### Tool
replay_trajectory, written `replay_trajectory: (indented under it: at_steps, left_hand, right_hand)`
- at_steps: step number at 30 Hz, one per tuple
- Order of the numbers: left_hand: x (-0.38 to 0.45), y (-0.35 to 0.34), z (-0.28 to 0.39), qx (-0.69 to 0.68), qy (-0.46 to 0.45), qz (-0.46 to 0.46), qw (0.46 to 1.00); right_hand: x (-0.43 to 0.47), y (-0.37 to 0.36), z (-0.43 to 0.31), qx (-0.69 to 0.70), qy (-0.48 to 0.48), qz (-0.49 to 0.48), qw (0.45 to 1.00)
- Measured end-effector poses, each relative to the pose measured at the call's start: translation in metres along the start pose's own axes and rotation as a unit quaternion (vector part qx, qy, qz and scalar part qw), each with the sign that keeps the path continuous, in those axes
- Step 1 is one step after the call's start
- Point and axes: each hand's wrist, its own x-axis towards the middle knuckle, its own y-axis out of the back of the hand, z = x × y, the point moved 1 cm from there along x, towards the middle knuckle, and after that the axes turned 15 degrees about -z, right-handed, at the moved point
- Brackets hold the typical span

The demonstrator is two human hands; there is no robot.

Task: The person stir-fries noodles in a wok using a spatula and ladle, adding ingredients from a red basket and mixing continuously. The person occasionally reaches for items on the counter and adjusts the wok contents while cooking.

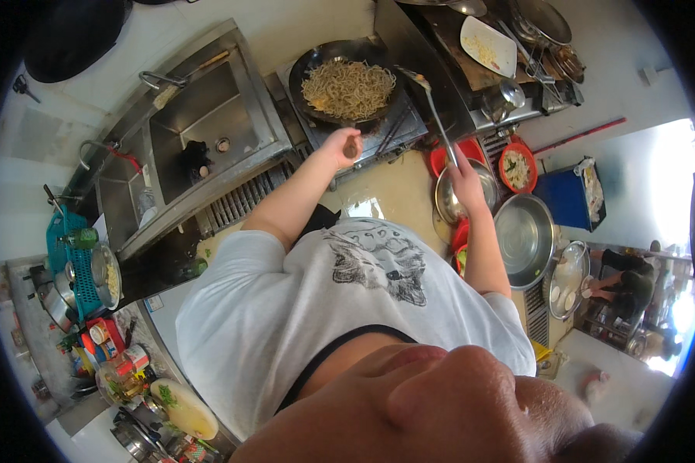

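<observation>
My left hand is closed around the wok's handle, on the near side of the stove. The dark wok sits on the stove with a heap of brown noodles in it and a yellow patch, perhaps egg, at the lower left. In my right hand is the metal handle of a long wok spatula. Its head, with orange food bits on it, is held beside the wok's right rim, apart from the noodles.
A steel sink lies left of the stove. At the right counter are a white plate with food scraps and a metal pot. Basins, a red colander and a blue bin stand right; another person's arms show beyond.
</observation>
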Motion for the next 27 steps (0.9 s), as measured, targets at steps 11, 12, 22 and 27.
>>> replay_trajectory:
  at_steps: [11, 12, 22, 27]
  left_hand:
    - [0.012, 0.056, 0.013, 0.164, 0.029, 0.108, 0.98]
    - [0.008, 0.052, 0.013, 0.185, 0.052, 0.108, 0.975]
    - [-0.087, 0.053, 0.111, 0.478, 0.123, 0.02, 0.87]
    - [-0.145, 0.124, 0.26, 0.324, -0.139, 0.217, 0.91]
  right_hand:
    - [0.155, -0.091, -0.111, -0.337, -0.09, -0.269, 0.898]
    - [0.174, -0.111, -0.099, -0.331, -0.082, -0.252, 0.905]
    - [0.238, -0.191, -0.108, -0.232, -0.128, -0.229, 0.937]
    - [0.194, -0.17, -0.095, -0.309, -0.12, -0.245, 0.911]
